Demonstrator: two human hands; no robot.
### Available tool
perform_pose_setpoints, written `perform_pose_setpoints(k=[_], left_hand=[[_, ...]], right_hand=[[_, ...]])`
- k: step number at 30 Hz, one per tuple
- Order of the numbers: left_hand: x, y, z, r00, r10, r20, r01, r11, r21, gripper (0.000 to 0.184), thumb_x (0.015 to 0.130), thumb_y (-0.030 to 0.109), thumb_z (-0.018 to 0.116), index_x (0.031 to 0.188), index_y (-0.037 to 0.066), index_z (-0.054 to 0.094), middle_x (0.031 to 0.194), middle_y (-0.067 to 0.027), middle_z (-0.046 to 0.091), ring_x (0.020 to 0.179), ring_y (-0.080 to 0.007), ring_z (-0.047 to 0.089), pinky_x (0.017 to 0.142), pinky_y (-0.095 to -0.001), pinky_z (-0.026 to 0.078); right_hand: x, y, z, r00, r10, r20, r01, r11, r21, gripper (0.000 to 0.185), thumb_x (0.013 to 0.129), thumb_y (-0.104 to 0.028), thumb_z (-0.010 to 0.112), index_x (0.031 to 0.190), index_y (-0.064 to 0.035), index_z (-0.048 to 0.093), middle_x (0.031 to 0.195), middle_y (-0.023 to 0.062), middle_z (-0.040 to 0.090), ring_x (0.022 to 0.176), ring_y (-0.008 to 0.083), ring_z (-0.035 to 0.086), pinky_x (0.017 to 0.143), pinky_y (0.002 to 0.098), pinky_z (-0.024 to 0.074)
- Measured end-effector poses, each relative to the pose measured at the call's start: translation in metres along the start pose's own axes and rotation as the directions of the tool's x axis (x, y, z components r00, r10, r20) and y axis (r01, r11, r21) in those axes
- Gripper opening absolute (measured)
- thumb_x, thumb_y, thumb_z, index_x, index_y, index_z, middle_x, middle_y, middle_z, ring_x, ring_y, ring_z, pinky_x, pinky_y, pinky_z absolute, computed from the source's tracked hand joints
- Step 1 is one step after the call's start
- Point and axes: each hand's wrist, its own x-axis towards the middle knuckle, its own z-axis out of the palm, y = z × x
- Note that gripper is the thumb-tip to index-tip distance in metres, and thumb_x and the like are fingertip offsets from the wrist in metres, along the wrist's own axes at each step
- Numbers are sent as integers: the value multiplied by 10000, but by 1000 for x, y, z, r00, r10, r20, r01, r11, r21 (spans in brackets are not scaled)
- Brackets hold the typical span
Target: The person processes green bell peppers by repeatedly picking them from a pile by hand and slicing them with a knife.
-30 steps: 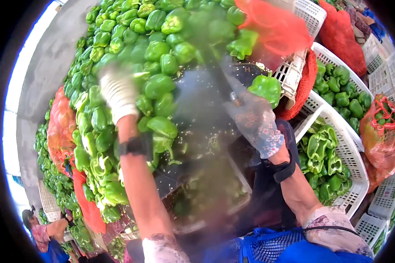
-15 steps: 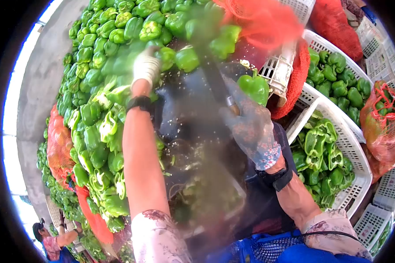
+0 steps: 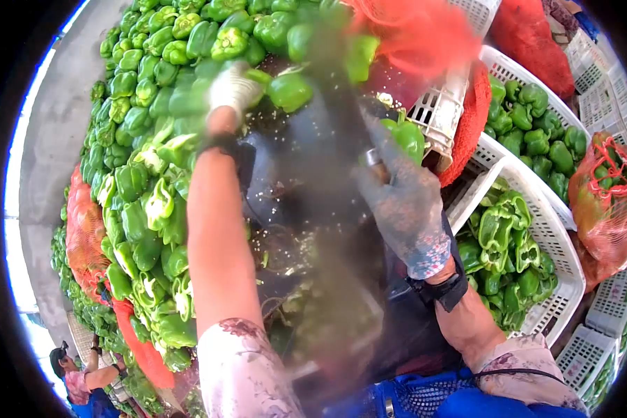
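My left hand [image 3: 232,92], in a whitish glove, reaches to the edge of a large heap of green bell peppers [image 3: 146,202]. Motion smears its fingers, so their grip is unclear. One whole bell pepper [image 3: 290,92] lies just right of it on the dark wet work surface [image 3: 285,188], among scattered seeds. My right hand [image 3: 405,202], in a grey glove with a floral cuff, is closed round the handle of a knife [image 3: 377,166]. A dark smudge in the view obscures the blade. Another bell pepper [image 3: 405,138] sits just beyond this hand.
A white crate [image 3: 561,279] of cut peppers stands at my right, with a second crate [image 3: 491,63] of peppers behind it. Red mesh bags [image 3: 606,202] and stacked crates line the far right. Another person [image 3: 83,376] works at the lower left.
My left hand has moved slightly farther out along the heap. My right hand has shifted a little right and nearer to me, with the knife turned so less blade shows.
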Motion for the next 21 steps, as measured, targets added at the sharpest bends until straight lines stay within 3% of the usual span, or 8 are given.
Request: perform_pose_setpoints(k=[1, 2, 5, 6, 10, 13, 16, 21], left_hand=[[-5, -9, 0, 996, -37, -87, 10, 958, -285, 621, 737, 208, 742, 1329, 129, 573, 1016, -178, 712, 899, -287, 692, 844, -357, 534], [-9, -11, -15, 995, -61, -76, 42, 971, -235, 614, 737, 208, 745, 1322, 115, 582, 998, -164, 711, 877, -247, 683, 825, -334, 534], [-60, -1, -61, 998, -60, -19, 43, 875, -482, 654, 697, 101, 771, 1321, 90, 576, 1012, -105, 706, 861, -203, 657, 815, -290, 529], [-75, -1, -60, 998, 29, -63, -56, 873, -484, 664, 687, 63, 781, 1317, 70, 574, 1033, -96, 700, 877, -197, 652, 831, -295, 528], [-178, 28, -38, 997, -8, 75, 49, 822, -568, 693, 656, 93, 865, 1288, 49, 584, 1052, -105, 700, 933, -181, 646, 851, -298, 525], [-212, 37, -15, 995, -31, -92, -14, 891, -454, 811, 577, 82, 923, 1294, 5, 552, 1077, -123, 693, 940, -202, 648, 867, -319, 531], [-228, 42, -13, 985, -112, -127, 31, 855, -517, 908, 535, 88, 935, 1340, 6, 525, 1209, -173, 645, 1087, -274, 624, 966, -352, 494], [-239, 44, -17, 980, -152, -127, 43, 790, -611, 887, 576, 69, 908, 1366, 7, 508, 1221, -180, 643, 1099, -280, 620, 984, -347, 481]], right_hand=[[1, 2, -1, 1000, -15, -12, 15, 1000, 3, 579, 865, -136, 654, 1427, -127, 510, 744, 92, 542, 677, 148, 526, 710, 296, 497], [1, 4, -3, 999, -30, -24, 30, 1000, 5, 580, 864, -134, 655, 1426, -128, 512, 733, 84, 528, 668, 142, 513, 699, 294, 493], [-1, -6, -10, 999, -44, 6, 44, 998, 51, 574, 865, -132, 646, 1423, -128, 514, 734, 95, 514, 648, 159, 503, 678, 307, 486], [-2, -11, -12, 998, -67, 18, 66, 996, 60, 571, 868, -137, 645, 1423, -127, 513, 750, 111, 536, 658, 175, 526, 688, 314, 491], [-19, -19, -14, 967, -254, -20, 254, 956, 146, 524, 878, -153, 653, 1387, -102, 536, 900, 193, 652, 785, 314, 648, 738, 383, 524], [-28, -19, -20, 919, -393, 33, 390, 918, 65, 345, 874, -170, 665, 1198, -55, 635, 926, 210, 664, 840, 366, 659, 728, 412, 528], [-31, -18, -22, 890, -417, 183, 431, 901, -46, 284, 881, -187, 653, 1124, -40, 659, 899, 211, 664, 806, 368, 660, 698, 428, 524], [-28, -52, -39, 890, -454, 42, 455, 890, -19, 167, 877, -173, 614, 952, -32, 664, 844, 194, 666, 760, 364, 658, 664, 442, 517]])
